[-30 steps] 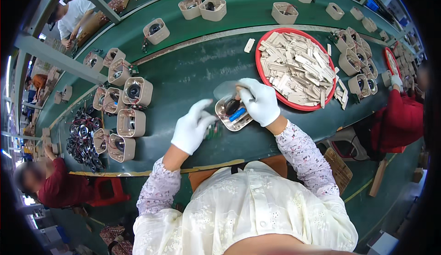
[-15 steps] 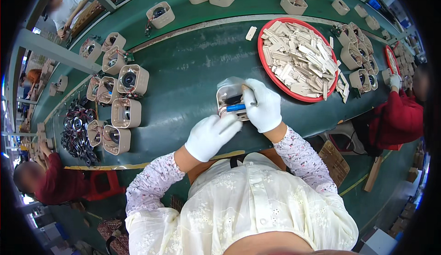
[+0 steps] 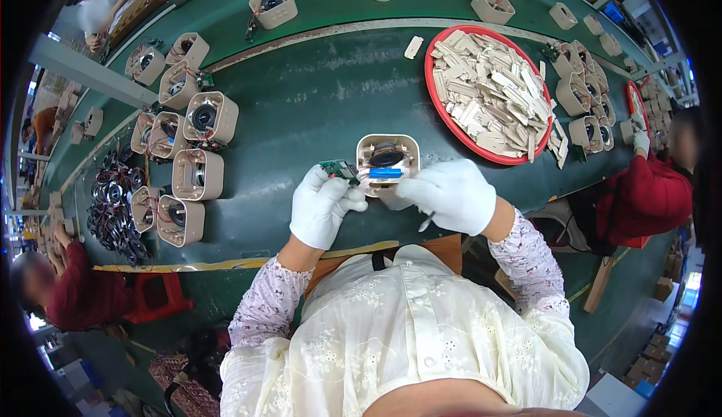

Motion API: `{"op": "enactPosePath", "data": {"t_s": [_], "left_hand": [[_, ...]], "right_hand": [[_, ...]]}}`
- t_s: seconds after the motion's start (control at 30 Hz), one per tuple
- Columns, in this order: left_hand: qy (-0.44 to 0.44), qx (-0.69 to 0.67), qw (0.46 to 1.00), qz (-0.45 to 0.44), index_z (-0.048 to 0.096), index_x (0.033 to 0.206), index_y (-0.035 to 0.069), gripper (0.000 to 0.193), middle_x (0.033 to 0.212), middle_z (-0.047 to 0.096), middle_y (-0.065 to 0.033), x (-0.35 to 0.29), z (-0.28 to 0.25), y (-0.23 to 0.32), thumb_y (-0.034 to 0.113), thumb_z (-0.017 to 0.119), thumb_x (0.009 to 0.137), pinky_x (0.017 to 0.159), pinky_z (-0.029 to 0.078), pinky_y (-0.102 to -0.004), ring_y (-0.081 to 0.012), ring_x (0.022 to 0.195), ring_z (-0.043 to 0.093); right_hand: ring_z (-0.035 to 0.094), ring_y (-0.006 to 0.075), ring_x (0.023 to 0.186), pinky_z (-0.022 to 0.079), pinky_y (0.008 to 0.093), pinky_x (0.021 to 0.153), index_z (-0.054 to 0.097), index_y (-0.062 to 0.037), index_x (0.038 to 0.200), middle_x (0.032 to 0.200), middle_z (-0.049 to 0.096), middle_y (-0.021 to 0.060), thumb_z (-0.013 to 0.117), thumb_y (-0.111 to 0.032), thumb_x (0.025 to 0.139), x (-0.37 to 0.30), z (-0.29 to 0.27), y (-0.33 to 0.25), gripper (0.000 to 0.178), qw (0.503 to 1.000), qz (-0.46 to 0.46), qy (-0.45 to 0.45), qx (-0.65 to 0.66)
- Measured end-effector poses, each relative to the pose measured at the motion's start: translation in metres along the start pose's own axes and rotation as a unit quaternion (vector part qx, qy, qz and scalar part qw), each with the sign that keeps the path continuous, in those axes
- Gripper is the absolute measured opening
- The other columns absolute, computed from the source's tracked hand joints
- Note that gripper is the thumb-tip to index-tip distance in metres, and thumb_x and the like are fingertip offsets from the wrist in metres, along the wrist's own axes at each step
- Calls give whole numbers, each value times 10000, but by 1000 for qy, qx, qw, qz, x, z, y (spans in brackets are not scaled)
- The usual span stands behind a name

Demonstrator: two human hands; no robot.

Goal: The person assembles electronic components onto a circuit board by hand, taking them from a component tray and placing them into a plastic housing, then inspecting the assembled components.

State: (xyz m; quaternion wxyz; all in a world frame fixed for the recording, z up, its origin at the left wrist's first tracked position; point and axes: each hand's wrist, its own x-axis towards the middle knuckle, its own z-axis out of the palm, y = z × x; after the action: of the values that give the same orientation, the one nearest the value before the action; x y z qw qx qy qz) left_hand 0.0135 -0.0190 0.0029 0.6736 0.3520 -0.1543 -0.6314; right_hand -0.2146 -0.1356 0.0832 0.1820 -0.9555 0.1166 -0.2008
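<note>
In front of me a beige speaker housing [image 3: 413,148] lies with its open side up. Inside it show a black round speaker [image 3: 386,154] and a blue cylinder [image 3: 386,173], battery-like. At the housing's lower left, my left hand [image 3: 320,208], in a white glove, pinches a small green circuit board [image 3: 336,169]. My right hand [image 3: 455,197], also gloved, is closed at the lower right corner of the housing; its fingertips hide what they grip. A thin silvery piece [image 3: 426,223] sticks out below that hand.
A red round tray [image 3: 430,90] heaped with beige strips stands right of the housing. Several beige housings [image 3: 197,180] and a pile of black speakers [image 3: 113,206] are on the left. More housings [image 3: 492,7] sit on the far green strip. People sit on both sides.
My left hand has moved left and now holds the circuit board. My right hand has dropped from the housing's upper right to its lower right. The clear film over the housing's top is gone from there.
</note>
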Motion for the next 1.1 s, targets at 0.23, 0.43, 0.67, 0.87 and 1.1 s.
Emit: {"op": "enactPosePath", "data": {"t_s": [0.23,0.43,0.67,0.87,1.1], "left_hand": [[-9,482,872,89,603,923,37,227,934,706,-96,-8,24,11,19,803,817,621,567,-329,-184,740,688],[-120,683,670,263,593,869,73,326,871,686,-91,-3,40,22,127,882,727,635,543,-347,-267,727,687],[-189,677,647,296,715,1090,145,277,964,697,-36,-5,22,22,116,739,816,656,549,-341,-238,780,679],[-236,779,479,329,695,1091,167,308,1108,666,-5,-5,38,31,74,644,803,755,547,-337,-204,920,658],[-238,785,502,275,592,1268,149,404,1040,649,-21,1,35,29,139,664,871,739,554,-344,-207,865,662]], "right_hand": [[691,277,709,536,394,597,675,-131,938,769,653,60,743,-269,828,5,-1,-12,188,996,59,-70,-2],[697,286,770,545,379,651,700,-148,932,826,662,75,797,-313,784,18,-16,-23,242,967,223,-22,122],[653,269,880,569,383,691,659,-116,938,925,596,74,681,-125,804,-2,7,-15,136,991,81,-74,-71],[642,259,922,552,373,694,643,-123,897,953,598,63,702,-102,769,4,10,-14,142,984,71,-127,-104],[648,262,922,579,382,719,679,-110,909,956,604,83,701,-124,789,-3,17,-5,123,991,68,-98,-56]]}}
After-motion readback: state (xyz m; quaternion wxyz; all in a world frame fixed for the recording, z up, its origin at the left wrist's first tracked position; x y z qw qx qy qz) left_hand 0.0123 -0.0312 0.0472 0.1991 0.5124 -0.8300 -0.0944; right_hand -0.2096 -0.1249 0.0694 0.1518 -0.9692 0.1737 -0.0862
